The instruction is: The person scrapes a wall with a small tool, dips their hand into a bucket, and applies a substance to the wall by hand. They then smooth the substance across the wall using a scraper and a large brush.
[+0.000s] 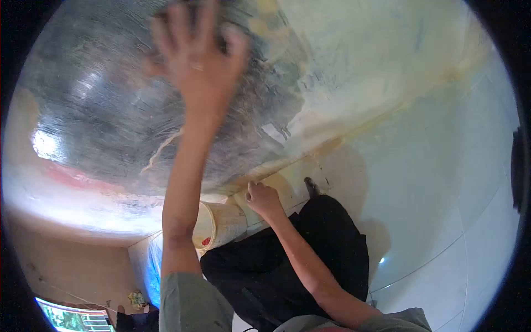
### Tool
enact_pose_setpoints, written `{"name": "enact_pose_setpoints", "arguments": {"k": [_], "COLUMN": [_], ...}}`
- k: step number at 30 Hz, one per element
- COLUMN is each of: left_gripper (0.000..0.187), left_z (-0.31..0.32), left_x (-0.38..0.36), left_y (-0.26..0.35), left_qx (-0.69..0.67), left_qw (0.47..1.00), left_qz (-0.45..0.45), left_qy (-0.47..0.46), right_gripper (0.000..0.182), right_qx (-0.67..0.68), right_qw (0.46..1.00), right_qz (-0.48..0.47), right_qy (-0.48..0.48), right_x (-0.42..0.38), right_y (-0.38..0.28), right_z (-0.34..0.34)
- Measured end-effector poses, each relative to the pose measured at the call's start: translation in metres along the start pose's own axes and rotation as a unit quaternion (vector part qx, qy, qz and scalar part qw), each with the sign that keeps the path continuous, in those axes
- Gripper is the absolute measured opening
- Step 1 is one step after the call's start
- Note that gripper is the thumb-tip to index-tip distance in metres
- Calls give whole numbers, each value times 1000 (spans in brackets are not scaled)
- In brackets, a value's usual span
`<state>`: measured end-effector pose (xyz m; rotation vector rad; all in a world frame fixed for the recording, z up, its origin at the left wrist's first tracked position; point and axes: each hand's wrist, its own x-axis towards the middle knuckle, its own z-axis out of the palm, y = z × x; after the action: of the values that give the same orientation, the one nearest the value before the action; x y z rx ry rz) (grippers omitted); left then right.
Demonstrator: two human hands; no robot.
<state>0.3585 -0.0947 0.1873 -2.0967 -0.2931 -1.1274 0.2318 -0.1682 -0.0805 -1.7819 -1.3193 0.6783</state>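
Note:
My left hand (202, 58) reaches up to a wall (337, 66) with its fingers spread over a large dark grey, glossy patch (110, 105). Motion smears the fingertips, and whether the palm touches the surface is hard to tell. Lower down, my right hand (264, 200) is closed in a loose fist near my knee, in front of the wall's base. Whatever the fist holds, if anything, is hidden. A pale, stained bucket (228, 222) stands between my two arms, partly behind my left forearm, with a small red spot inside it.
Black cloth (287, 265) covers my bent legs. Pale glossy floor tiles (420, 221) extend to the right. Blue plastic sheeting (153, 271) hangs at the lower left, near a window (72, 316) and a brown wall (77, 265).

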Motion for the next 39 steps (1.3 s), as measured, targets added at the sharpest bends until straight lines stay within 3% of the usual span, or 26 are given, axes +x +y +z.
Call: {"name": "enact_pose_setpoints", "arguments": {"k": [1,2,3,5,9,11,12,13,17,19,20,22,23,25,26,28,29,31,32,34,35,37,38,39], "left_gripper": [36,35,35,37,43,38,38,39,39,41,41,43,43,44,44,42,42,42,42,44,44,44,42,42], "left_z": [5,2,7,10,2,6,7,3,1,-4,-1,2,3,0,-8,-23,-12,18,7,-11,-10,-6,4,15], "left_x": [-5,-20,-21,-16,34,17,-9,-16,15,25,9,-26,-22,-5,-2,-3,-16,-55,-39,-2,-5,-20,-35,-43], "left_y": [10,38,34,18,-20,6,22,31,-5,-13,-8,15,8,-8,-2,18,20,20,16,-1,5,28,37,27], "left_qx": [-46,117,118,41,88,69,57,44,52,62,65,24,27,62,61,40,37,26,25,75,74,103,119,121], "left_qw": [997,980,981,980,991,986,984,948,972,995,995,960,960,991,991,993,993,957,956,996,996,991,983,982], "left_qz": [-22,100,99,194,26,44,169,287,216,28,22,263,263,120,122,27,24,268,271,12,11,33,128,128], "left_qy": [-55,-125,-118,-27,102,144,7,-128,-77,69,73,-93,-93,11,10,-110,-107,-103,-106,52,49,-77,-58,-62], "right_gripper": [24,24,24,24,26,25,25,25,26,27,27,27,27,27,27,27,27,26,26,26,26,26,26,27], "right_qx": [-6,-16,-23,-10,-16,-23,-24,-25,-4,-2,-18,-35,-32,-16,-18,-30,-43,-55,-43,-25,-26,-31,-38,-43], "right_qw": [1000,1000,999,999,1000,1000,999,999,1000,1000,1000,999,999,1000,999,999,999,998,999,999,999,999,999,999], "right_qz": [-4,-8,-12,-17,-11,-16,-21,-22,-13,-17,-9,-3,1,8,1,-2,-2,-2,-7,-10,-13,-15,-9,-4], "right_qy": [6,19,30,30,-6,9,24,29,9,5,-2,-8,-13,-22,-28,-34,-14,3,13,24,14,1,-2,-4], "right_x": [-1,-4,-4,-1,0,-2,-2,-1,-1,-1,-2,0,1,0,2,1,-1,-2,-1,2,1,-2,-3,-3], "right_y": [1,2,3,4,-1,4,4,4,1,0,1,4,4,-1,-1,3,4,8,7,3,3,5,4,4], "right_z": [0,1,3,7,1,5,7,4,3,0,2,0,0,4,3,1,4,6,7,7,6,3,1,2]}}
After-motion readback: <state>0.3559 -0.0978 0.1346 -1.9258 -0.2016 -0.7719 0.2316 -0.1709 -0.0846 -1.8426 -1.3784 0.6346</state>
